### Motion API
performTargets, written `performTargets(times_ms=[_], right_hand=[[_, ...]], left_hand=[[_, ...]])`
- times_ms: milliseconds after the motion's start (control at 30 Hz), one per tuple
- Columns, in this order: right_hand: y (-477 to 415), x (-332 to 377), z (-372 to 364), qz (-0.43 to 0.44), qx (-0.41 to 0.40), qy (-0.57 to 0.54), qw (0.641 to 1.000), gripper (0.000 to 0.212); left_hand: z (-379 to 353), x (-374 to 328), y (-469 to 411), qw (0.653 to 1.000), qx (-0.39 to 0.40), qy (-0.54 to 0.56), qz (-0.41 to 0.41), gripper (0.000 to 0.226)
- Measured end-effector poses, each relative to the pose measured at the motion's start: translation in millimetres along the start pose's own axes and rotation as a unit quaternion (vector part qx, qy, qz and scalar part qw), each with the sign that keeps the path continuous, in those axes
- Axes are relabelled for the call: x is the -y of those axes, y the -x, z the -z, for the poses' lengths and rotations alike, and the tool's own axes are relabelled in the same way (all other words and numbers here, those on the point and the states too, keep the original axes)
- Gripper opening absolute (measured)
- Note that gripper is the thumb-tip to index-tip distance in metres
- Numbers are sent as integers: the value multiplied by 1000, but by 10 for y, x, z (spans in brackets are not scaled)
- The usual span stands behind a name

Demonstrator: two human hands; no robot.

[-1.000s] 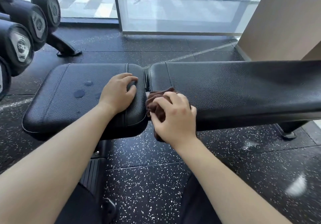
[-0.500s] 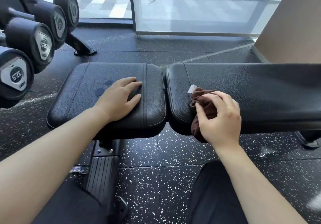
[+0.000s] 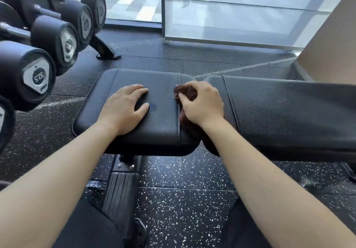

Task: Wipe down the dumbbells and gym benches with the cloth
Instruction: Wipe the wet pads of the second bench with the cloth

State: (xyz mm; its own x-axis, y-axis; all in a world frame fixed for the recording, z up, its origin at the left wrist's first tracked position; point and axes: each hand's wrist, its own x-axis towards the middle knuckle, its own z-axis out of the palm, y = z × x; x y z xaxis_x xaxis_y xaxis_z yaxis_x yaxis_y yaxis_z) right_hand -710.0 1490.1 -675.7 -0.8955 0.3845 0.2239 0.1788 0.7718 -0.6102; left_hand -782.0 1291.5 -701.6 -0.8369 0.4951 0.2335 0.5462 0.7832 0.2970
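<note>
Left hand (image 3: 123,109) flat on seat pad (image 3: 154,82) of the gym bench, fingers straight and loosely spread, holding nothing. Right hand (image 3: 202,104) has fingers curled, gripping brown cloth (image 3: 186,92), which is pressed on the right end of the seat pad at the gap to the back pad (image 3: 289,109). Cloth tail hangs over front edge under wrist. Small wet spot (image 3: 153,106) just beside left thumb. Dumbbells (image 3: 38,74) racked far left. Speckled rubber floor (image 3: 183,199) below.

The end cap (image 3: 39,78) of the nearest dumbbell (image 3: 17,61) reads 32.5 (upside down; smaller print below illegible).
</note>
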Motion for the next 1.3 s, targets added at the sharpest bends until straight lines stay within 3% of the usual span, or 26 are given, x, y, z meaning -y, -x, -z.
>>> performTargets(times_ms=[200, 367, 633, 800, 933, 1167, 1300], right_hand=[[51, 36, -16, 20, 64, 12, 998, 33], [164, 56, -95, 11, 27, 39, 999, 33], [-827, 24, -268, -40, 39, 19, 998, 31], [-447, 2, -199, -19, 30, 0, 999, 28], [-344, 60, -204, -46, 19, 37, 998, 29], [-1121, 125, -359, -144, 58, 59, 986, 29], [-1040, 160, -300, -144, 68, 50, 986, 31]], left_hand=[[-17, 66, -64, 999, 45, 27, -10, 73], [-38, 83, -373, 997, 50, 47, -33, 69], [-263, 128, -920, 1000, 20, -2, -1, 61], [-199, 66, -870, 999, 38, -2, 22, 62], [-165, 57, -849, 998, 55, 13, 37, 57], [-118, 30, -889, 996, 76, 19, 48, 46], [-96, 15, -898, 993, 104, 9, 55, 47]])
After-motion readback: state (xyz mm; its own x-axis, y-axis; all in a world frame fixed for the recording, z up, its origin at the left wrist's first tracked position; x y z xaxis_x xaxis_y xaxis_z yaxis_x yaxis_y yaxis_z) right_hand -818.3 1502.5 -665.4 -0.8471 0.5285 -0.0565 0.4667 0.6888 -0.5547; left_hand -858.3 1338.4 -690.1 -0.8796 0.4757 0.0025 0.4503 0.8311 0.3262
